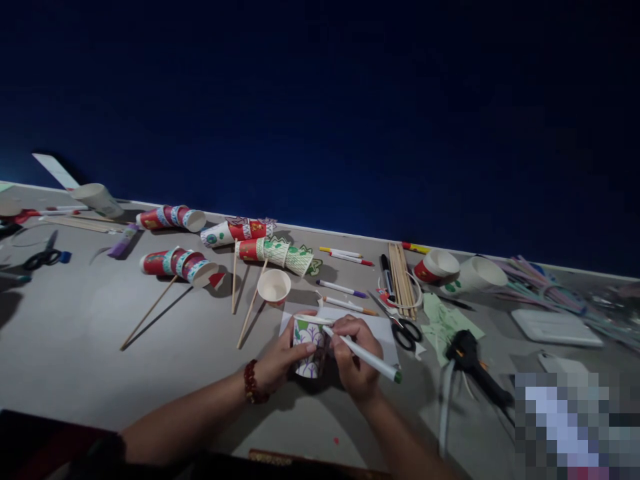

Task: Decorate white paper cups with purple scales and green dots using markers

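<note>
My left hand point(283, 360) is wrapped round a white paper cup point(307, 333) drawn over with green and purple leaf shapes, holding it upright over a sheet of white paper point(383, 330) on the grey table point(75, 320). A red bead bracelet point(251, 382) sits on that wrist. My right hand point(355, 357) grips a white marker with a green end point(367, 358), its tip at the cup's rim.
Behind the cup lie decorated red and green cup chains on wooden sticks point(180, 263), a plain cup point(273, 287), several markers point(345, 289), skewers point(401, 279) and scissors point(407, 331). A black glue gun point(473, 363) lies to the right, more cups point(437, 265) beyond.
</note>
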`<act>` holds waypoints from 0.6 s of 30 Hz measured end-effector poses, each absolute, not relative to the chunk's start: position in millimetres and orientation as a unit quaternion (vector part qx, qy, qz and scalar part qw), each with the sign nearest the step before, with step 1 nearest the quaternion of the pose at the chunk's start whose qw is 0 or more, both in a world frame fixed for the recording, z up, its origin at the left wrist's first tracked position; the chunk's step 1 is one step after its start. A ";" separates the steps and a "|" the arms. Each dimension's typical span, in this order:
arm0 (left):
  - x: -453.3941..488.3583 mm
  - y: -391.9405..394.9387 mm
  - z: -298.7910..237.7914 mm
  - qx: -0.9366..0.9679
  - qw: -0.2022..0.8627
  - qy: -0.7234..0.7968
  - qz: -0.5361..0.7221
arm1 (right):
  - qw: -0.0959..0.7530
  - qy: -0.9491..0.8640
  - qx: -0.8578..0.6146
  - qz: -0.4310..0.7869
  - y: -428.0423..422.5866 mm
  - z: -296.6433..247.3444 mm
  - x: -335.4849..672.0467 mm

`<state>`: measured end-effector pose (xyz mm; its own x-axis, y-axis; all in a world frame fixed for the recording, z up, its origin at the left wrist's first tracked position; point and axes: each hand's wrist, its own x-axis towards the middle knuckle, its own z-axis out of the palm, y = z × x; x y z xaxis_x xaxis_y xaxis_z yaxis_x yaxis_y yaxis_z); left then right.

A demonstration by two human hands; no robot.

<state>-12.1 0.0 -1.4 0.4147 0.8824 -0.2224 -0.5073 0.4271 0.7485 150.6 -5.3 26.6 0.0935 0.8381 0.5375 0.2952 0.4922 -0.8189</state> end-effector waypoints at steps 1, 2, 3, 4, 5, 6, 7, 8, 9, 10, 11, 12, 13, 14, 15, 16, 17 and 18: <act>-12.0 -0.1 -1.3 0.300 0.785 0.313 0.443 | 0.586 -0.635 -0.448 0.230 -5.1 26.3 150.6; -12.0 -0.2 -1.3 0.299 0.785 0.314 0.443 | 0.584 -0.637 -0.448 0.228 -4.9 25.9 150.6; -12.1 -0.1 -1.3 0.299 0.785 0.314 0.442 | 0.582 -0.639 -0.449 0.226 -4.8 25.5 150.8; -12.2 0.0 -1.3 0.299 0.786 0.313 0.442 | 0.583 -0.639 -0.449 0.224 -4.8 25.0 151.0; -12.4 0.1 -1.5 0.301 0.785 0.312 0.442 | 0.586 -0.637 -0.447 0.225 -4.8 24.5 151.2; -12.5 0.3 -1.7 0.303 0.784 0.312 0.443 | 0.590 -0.635 -0.446 0.226 -4.9 24.2 151.3; -12.6 0.5 -2.0 0.304 0.783 0.312 0.443 | 0.593 -0.632 -0.445 0.227 -5.0 24.0 151.4; -12.6 0.6 -2.4 0.304 0.784 0.311 0.443 | 0.595 -0.630 -0.444 0.227 -5.1 24.1 151.4; -12.6 0.7 -2.8 0.303 0.785 0.311 0.442 | 0.596 -0.631 -0.443 0.226 -5.2 24.4 151.3; -12.6 0.7 -3.3 0.301 0.786 0.310 0.442 | 0.595 -0.632 -0.443 0.225 -5.1 24.8 151.1; -12.5 0.6 -3.8 0.298 0.788 0.309 0.441 | 0.592 -0.634 -0.445 0.224 -5.0 25.2 150.9; -12.4 0.5 -4.3 0.297 0.789 0.307 0.441 | 0.590 -0.634 -0.447 0.222 -4.8 25.6 150.7; -12.4 0.4 -4.7 0.297 0.789 0.307 0.441 | 0.589 -0.634 -0.449 0.223 -4.6 25.9 150.6; -12.5 0.3 -5.1 0.297 0.789 0.306 0.441 | 0.589 -0.633 -0.450 0.225 -4.4 26.0 150.5; -12.6 0.2 -5.4 0.298 0.789 0.306 0.441 | 0.591 -0.630 -0.450 0.226 -4.3 25.9 150.5; -12.7 0.2 -5.5 0.299 0.789 0.306 0.441 | 0.593 -0.629 -0.448 0.225 -4.2 25.7 150.6; -12.7 0.3 -5.6 0.298 0.790 0.306 0.440 | 0.595 -0.630 -0.445 0.225 -4.2 25.4 150.7; -12.8 0.4 -5.6 0.297 0.790 0.306 0.440 | 0.597 -0.630 -0.444 0.224 -4.2 25.1 150.8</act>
<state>-12.8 0.4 -5.6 0.4260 0.8770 -0.2224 -0.5134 0.4367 0.7387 150.8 -4.2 25.1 0.1053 0.8264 0.5532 0.2916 0.5062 -0.8116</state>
